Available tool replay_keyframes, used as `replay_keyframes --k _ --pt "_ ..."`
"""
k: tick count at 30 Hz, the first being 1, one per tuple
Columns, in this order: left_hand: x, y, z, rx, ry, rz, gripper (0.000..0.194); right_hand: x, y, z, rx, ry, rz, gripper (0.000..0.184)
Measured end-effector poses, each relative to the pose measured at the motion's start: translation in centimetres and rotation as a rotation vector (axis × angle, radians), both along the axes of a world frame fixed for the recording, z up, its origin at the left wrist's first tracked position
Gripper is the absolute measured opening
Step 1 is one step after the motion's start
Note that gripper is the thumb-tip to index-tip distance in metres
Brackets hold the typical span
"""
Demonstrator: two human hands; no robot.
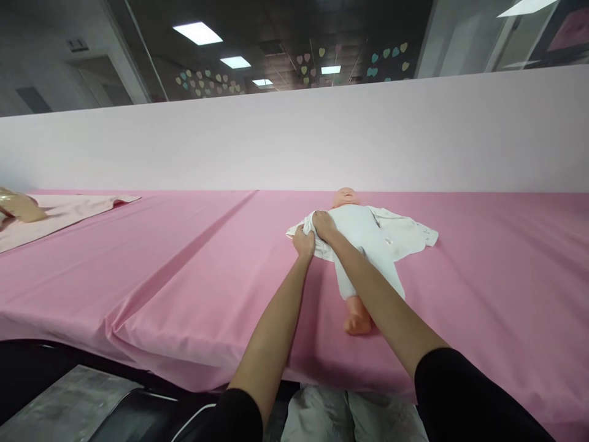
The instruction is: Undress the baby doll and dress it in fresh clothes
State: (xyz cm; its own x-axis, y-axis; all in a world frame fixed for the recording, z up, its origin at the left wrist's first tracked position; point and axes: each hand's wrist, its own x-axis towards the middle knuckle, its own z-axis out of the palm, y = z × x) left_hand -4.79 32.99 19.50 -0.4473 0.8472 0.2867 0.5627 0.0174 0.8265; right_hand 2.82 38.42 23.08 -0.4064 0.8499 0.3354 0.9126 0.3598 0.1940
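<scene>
While the baby doll lies on its back on the pink-covered tabletop, both hands are busy with the white shirt spread out around it. Left hand is closed on a bunched-up bit of the sleeve on the left side of the view. Right hand is just beside it, reaching across the doll, fingers curled into the same bunch of fabric near the doll's shoulder. Can't really make out the fingertips on either one.

Doll's head is at the far end, close to the white wall, with its legs pointing back toward the person. One bare foot pokes out of the pale outfit; the right forearm covers part of the other leg. The other sleeve is lying out flat to the right.

Way over at the left edge there's a shiny tan thing, cut off by the view, on a pale pink cloth. Above the wall there's dark glass with heart shapes and ceiling lights showing.
</scene>
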Motion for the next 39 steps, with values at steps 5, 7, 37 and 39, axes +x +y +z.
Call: replay_keyframes --k 5,7,37,39 --pt "0.3 0.0 0.2 0.012 -0.012 0.011 0.026 0.4 0.4 -0.2 0.035 -0.01 0.066 0.03" --pt "0.4 0.2 0.2 0.018 0.001 0.008 0.025 0.5 0.4 -0.3 0.056 -0.02 0.079 0.029" --pt "0.4 -0.2 0.0 0.177 -0.117 -0.025 0.019 0.2 -0.4 -0.5 0.109 0.035 0.015 0.029" --pt "0.4 -0.3 0.1 0.155 -0.101 -0.016 0.026 0.4 -0.3 -0.5 0.111 0.028 0.035 0.028"
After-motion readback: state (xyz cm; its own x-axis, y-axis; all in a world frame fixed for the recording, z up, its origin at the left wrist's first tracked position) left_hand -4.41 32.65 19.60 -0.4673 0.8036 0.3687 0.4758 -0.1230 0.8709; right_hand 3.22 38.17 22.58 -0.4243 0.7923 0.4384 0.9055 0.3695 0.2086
